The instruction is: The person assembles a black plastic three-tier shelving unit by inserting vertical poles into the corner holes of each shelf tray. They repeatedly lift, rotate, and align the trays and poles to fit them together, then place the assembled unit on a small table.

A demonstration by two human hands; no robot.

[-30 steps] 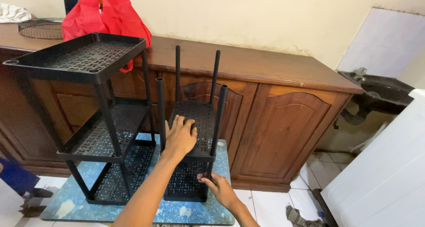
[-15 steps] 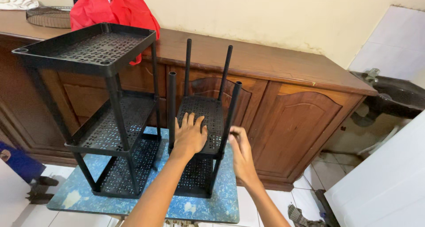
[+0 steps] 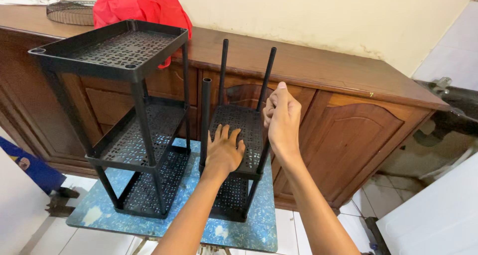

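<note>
Pressing flat on the perforated shelf [image 3: 234, 130] of a half-built black rack [image 3: 231, 185] to steady it, the left hand [image 3: 225, 150] lies open while the right hand [image 3: 283, 118] clenches the top of a front post [image 3: 262, 158]; both racks stand on the blue surface [image 3: 259, 225], the finished rack [image 3: 124, 120] alongside.

Home interior, likely a kitchen or utility corner: long wooden sideboard [image 3: 318, 81] with arched cabinet doors against a cream wall, red bag [image 3: 144, 6] and wire basket [image 3: 72, 12] on top of it, dark sink [image 3: 455, 105] to its right, white tiled floor [image 3: 308, 232] below it
</note>
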